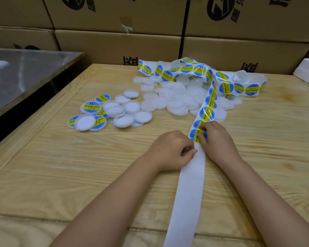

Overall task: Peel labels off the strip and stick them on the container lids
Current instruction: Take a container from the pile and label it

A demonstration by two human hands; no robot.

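Note:
A long white backing strip (187, 189) runs from the near table edge up to a tangle of blue and yellow round labels (200, 70) at the back. My left hand (171, 150) pinches the strip's left edge just below the nearest label (194, 135). My right hand (218, 139) has its fingertips curled on that label's right side, pinching its edge. A heap of plain white lids (175, 98) lies under the tangle. To the left sits a smaller group of lids (130, 111), a few bearing labels (91, 106).
The work goes on upon a pale wooden table (61, 166). Stacked cardboard boxes (118, 47) wall off the back. A steel-topped table (25, 72) stands at the left, and white foam (307, 70) at the far right edge.

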